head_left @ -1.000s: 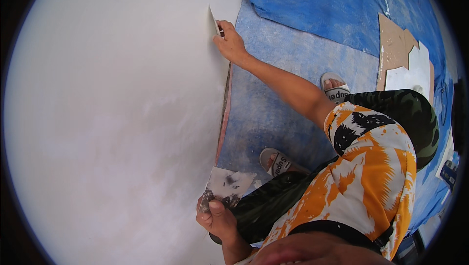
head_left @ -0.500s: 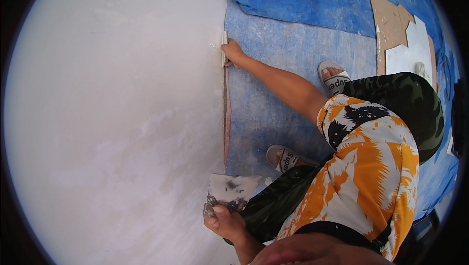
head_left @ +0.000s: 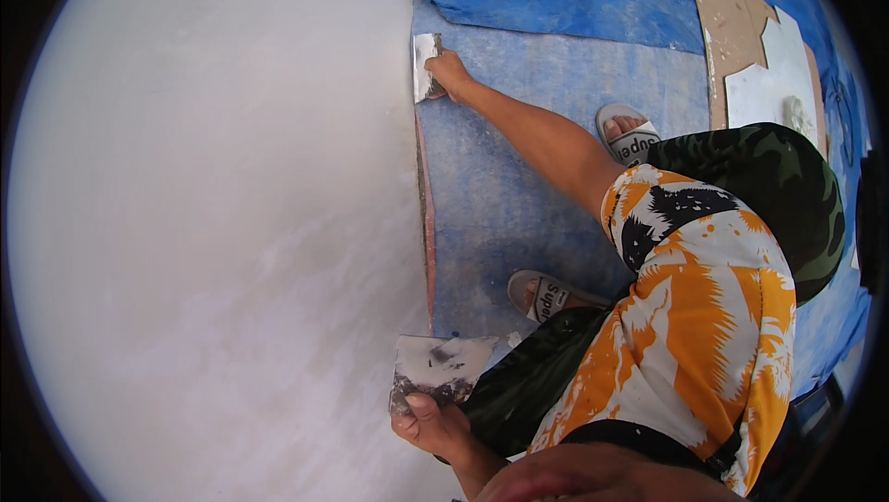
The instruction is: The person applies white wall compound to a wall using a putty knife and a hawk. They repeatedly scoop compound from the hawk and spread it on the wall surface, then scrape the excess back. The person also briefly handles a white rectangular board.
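Right hand [head_left: 448, 75] grips a scraper [head_left: 424, 65] at 12 o'clock; left hand [head_left: 433, 427] pinches a smeared blade [head_left: 440, 359] at 6 o'clock.

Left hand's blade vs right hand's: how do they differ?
Look: the left blade is pale with dark blotches; the right blade shows mostly white.
Pose: the left blade's free edge points up the picture; the right blade's faces left, at the edge of the white surface.
Apparent size: left blade larger, right blade smaller, possibly from distance or angle.
Shared: both flat and hand-held.
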{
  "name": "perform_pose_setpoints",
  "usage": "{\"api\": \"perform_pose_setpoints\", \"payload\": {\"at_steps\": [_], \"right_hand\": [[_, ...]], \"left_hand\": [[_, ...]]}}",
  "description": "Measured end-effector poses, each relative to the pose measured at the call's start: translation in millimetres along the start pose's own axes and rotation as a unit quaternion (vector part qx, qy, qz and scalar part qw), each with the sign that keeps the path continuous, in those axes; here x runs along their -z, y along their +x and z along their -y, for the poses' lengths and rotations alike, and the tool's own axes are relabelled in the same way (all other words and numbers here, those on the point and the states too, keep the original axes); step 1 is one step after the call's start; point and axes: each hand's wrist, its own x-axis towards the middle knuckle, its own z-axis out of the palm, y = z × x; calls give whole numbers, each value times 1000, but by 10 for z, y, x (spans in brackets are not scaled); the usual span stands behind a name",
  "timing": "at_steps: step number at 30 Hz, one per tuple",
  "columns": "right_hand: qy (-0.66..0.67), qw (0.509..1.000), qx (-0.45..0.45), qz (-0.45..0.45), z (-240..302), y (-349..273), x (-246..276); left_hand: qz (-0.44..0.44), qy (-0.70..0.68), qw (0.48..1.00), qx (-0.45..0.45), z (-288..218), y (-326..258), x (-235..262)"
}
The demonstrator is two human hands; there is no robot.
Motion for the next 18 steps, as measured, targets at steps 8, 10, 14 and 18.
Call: {"api": "perform_pose_setpoints", "payload": {"at_steps": [8, 10, 14, 18], "right_hand": [[-362, 911, 196, -8, 380, -605, -607], [-284, 909, 296, 76, 249, -982, -581], [-163, 969, 177, 53, 3, -1082, -260], [-25, 999, -18, 35, -108, -605, -96]], "left_hand": [[-5, -11, 1000, -3, 42, -18, 18], [10, -12, 1000, -2, 62, -7, 8], [10, -16, 1000, -10, 84, 2, -6], [15, -17, 1000, -10, 90, 8, 0]]}}
